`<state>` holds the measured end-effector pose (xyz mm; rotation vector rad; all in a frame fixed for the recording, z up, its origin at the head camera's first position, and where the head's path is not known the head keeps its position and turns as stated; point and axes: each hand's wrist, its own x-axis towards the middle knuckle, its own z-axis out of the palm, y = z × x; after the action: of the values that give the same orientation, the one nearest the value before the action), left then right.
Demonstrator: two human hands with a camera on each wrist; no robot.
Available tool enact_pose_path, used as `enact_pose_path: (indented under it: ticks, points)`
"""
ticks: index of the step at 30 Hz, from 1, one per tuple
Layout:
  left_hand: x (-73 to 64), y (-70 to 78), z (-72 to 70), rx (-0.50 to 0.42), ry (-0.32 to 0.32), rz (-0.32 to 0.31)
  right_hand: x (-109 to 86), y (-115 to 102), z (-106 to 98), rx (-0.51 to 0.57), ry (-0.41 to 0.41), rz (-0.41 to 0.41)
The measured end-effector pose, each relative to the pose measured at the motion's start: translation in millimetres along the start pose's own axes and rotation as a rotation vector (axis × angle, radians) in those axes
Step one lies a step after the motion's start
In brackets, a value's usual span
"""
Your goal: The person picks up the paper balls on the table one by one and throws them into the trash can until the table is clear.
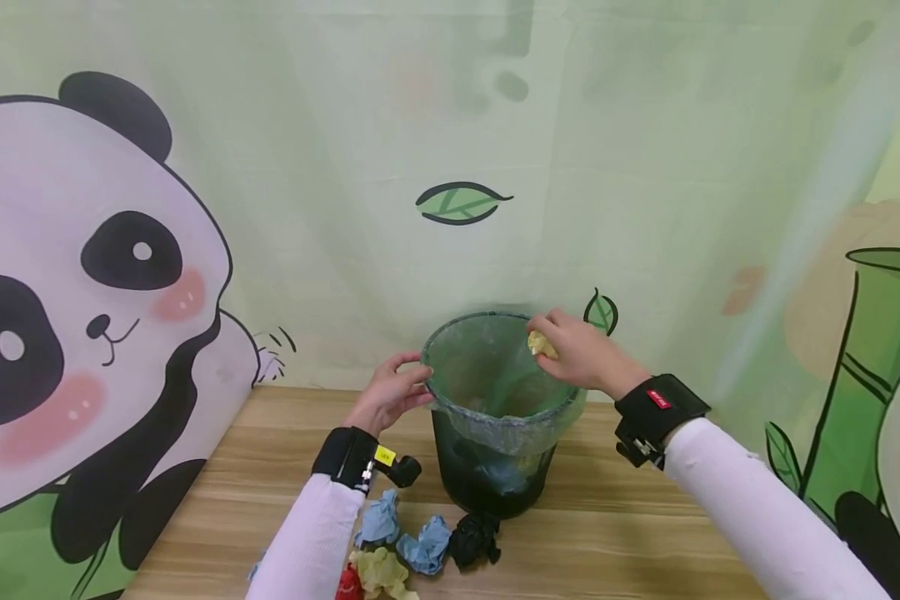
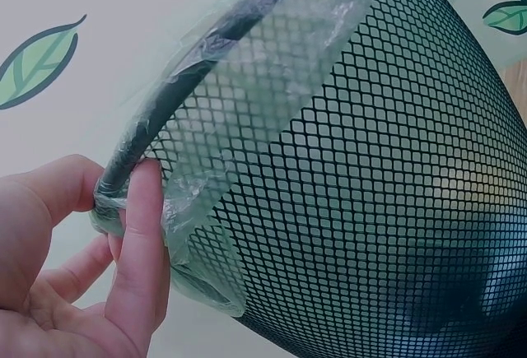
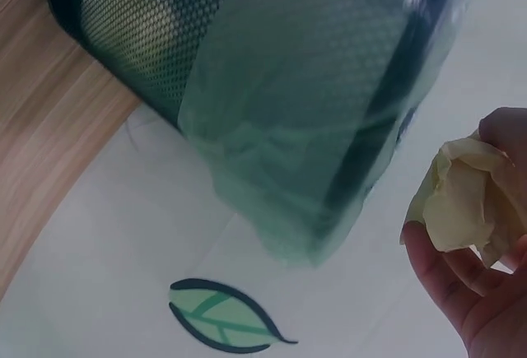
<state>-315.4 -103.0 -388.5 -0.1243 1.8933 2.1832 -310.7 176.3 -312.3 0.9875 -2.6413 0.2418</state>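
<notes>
A black mesh trash can with a green plastic liner folded over its rim stands on the table. My left hand pinches the can's left rim between thumb and fingers, over the liner. Over the right side of the can's mouth, my right hand holds a crumpled yellow paper ball. The ball is gripped by the fingertips, above the rim in the head view. Bluish and yellowish crumpled paper shows dimly through the mesh.
In front of the can on the wooden table lie two blue paper balls, a black one, a yellow one and a red one. A printed panda curtain hangs close behind the can.
</notes>
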Motion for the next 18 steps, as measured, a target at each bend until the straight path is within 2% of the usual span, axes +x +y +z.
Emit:
enact_pose_path:
  ticks: [10,18]
  points:
    - [-0.1,0.4,0.5,-0.012,0.001,-0.007,2.0,-10.8,7.8,0.029,-0.005,-0.056]
    - [-1.1,0.3,0.3,-0.027,-0.003,-0.005,-5.9,-14.4,13.0,0.012,-0.044,-0.095]
